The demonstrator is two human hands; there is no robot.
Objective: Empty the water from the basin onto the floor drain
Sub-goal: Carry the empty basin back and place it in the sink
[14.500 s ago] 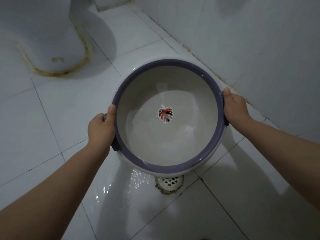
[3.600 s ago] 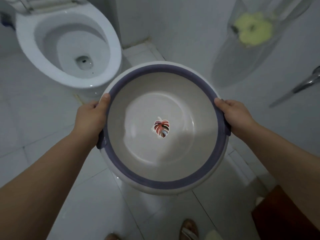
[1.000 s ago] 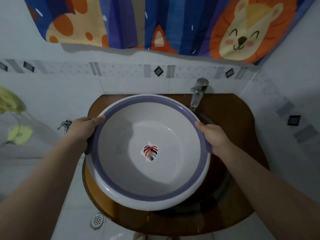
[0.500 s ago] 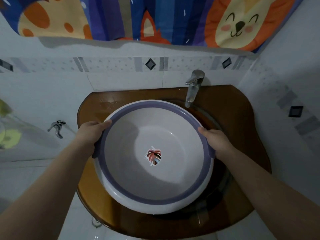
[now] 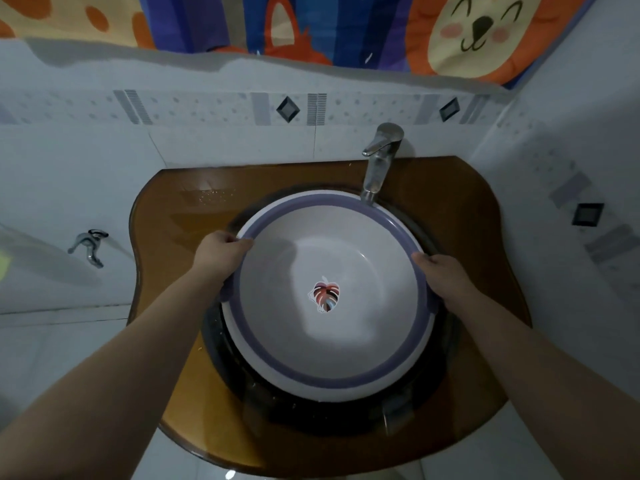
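Observation:
The white basin [image 5: 346, 341] with a purple rim and a leaf sticker on its bottom holds no visible water. It sits low in the dark sink bowl [image 5: 242, 382] of the brown counter. My left hand [image 5: 221, 252] grips the basin's left rim. My right hand [image 5: 441, 271] grips its right rim. The floor drain is out of view.
A chrome faucet [image 5: 379, 161] stands just behind the basin's far rim. The brown glass counter [image 5: 166, 216] surrounds the sink. A small wall tap [image 5: 88, 245] sticks out at the left. A colourful animal-print curtain [image 5: 311, 26] hangs above the tiled wall.
The basin was held tilted over the floor drain, then carried past the toilet to the sink. In the last second it went down into the sink bowl, under the faucet.

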